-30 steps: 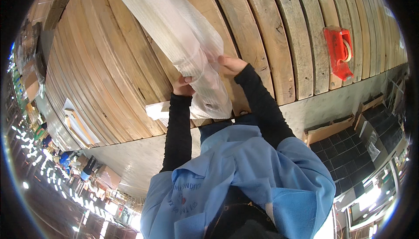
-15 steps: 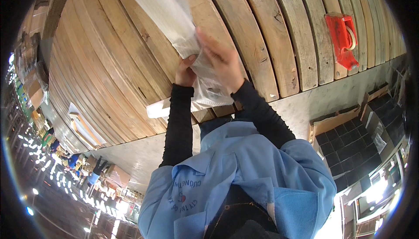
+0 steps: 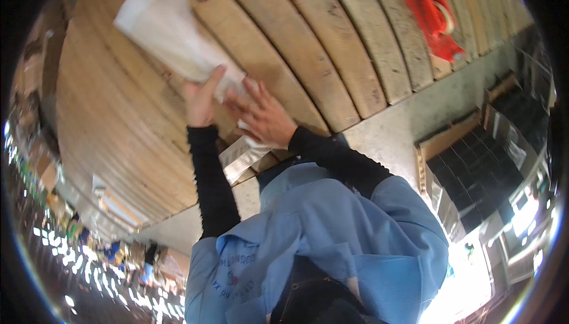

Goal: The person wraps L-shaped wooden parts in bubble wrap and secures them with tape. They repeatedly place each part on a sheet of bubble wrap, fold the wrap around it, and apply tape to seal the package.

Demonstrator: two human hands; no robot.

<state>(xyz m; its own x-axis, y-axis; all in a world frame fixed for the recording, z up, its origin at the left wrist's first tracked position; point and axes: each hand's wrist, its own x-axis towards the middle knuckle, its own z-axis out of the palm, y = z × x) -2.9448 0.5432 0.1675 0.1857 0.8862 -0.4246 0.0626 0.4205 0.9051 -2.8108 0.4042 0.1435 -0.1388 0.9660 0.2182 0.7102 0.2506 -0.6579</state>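
Observation:
A white, slightly see-through wrapping sheet (image 3: 169, 31) lies slantwise on the slatted wooden table (image 3: 308, 45), wide at its far end and narrowing toward my hands. My left hand (image 3: 200, 103) grips its left edge, the thumb stretched over the top and the other fingers partly hidden and blurred. Flat on the near part rests my right hand (image 3: 264, 119), fingers spread. Below that hand, at the table's front edge, a pale, ridged strip (image 3: 242, 157) sticks out. Whatever the sheet may enclose cannot be made out.
A red tape dispenser (image 3: 431, 22) with a pale roll lies at the right. Cartons holding black blocks (image 3: 474, 167) stand beyond the table edge at lower right. A flat, framed piece (image 3: 118, 205) lies on the table's left end.
Both hands and the sheet have moved left. The sheet's far end has dropped onto the slats, and my right hand has spread flat over the near part. The whole view has shifted somewhat.

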